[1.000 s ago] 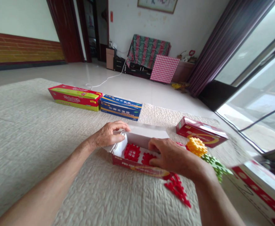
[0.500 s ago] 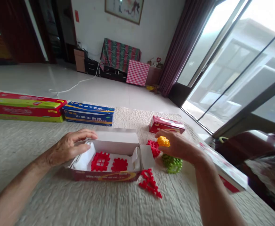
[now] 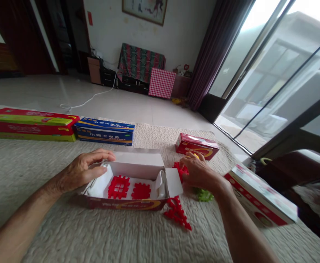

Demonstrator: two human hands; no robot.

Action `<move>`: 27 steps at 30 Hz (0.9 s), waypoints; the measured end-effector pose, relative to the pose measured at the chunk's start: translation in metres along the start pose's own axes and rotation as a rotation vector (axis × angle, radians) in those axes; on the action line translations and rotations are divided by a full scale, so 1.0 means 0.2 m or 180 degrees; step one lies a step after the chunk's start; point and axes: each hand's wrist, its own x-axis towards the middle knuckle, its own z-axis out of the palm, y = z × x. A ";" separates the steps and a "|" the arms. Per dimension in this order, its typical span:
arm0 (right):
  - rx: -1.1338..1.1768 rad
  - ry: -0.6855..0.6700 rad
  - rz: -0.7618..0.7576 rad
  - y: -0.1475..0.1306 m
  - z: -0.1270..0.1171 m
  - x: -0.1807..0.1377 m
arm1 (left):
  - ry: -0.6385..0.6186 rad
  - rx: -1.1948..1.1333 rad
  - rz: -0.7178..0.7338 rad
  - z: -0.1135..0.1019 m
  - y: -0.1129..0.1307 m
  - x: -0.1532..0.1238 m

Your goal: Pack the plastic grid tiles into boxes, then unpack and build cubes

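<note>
My left hand (image 3: 87, 168) grips the left end of an open cardboard box (image 3: 127, 205), thumb and fingers on either side of its edge. Inside, on white lining, lie a red toothed square with a window grid (image 3: 118, 187) and a solid red toothed square (image 3: 141, 191). To the box's right, my right hand (image 3: 197, 170) has curled fingers around a yellow building block (image 3: 195, 156), mostly hidden. Beside its fingertips is a red building piece (image 3: 181, 170). Partly behind the wrist lies a green toothed piece (image 3: 204, 195). A red triangular piece (image 3: 178, 213) rests near the box's front right corner.
A closed red box (image 3: 197, 146) stands beyond my right hand. Right of my forearm is a white-and-red box (image 3: 261, 199). A blue box (image 3: 103, 132) and a long red-and-green box (image 3: 31, 125) line the far left. All rest on a textured beige cover (image 3: 99, 237).
My right hand has turned and come down toward the red piece, now covering much of the yellow block and the green piece. My left hand stays on the box.
</note>
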 end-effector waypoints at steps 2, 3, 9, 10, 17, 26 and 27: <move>-0.0012 -0.0008 0.0001 0.00 0.00 0.00 | -0.0020 -0.0013 -0.0003 0.00 -0.01 0.00; -0.0008 -0.0014 0.0008 0.00 0.00 0.00 | -0.0030 -0.0022 -0.0009 0.00 -0.01 0.00; 0.0112 0.0257 0.0001 0.01 -0.08 -0.02 | 0.0023 -0.0077 -0.0065 0.01 0.03 0.00; 0.0200 0.0358 -0.0016 0.01 -0.11 -0.03 | 0.0019 -0.0083 -0.0082 0.01 0.03 0.00; 0.1259 0.0576 -0.0834 -0.26 -0.26 -0.10 | 0.0052 -0.0099 -0.0052 0.02 0.04 0.00; 0.1138 -0.0174 -0.0950 -0.51 -0.23 -0.03 | 0.0108 -0.0102 0.0057 0.02 0.05 0.00; 0.1125 -0.0176 -0.0940 -0.51 -0.23 -0.04 | 0.0110 -0.0107 0.0061 0.02 0.05 0.00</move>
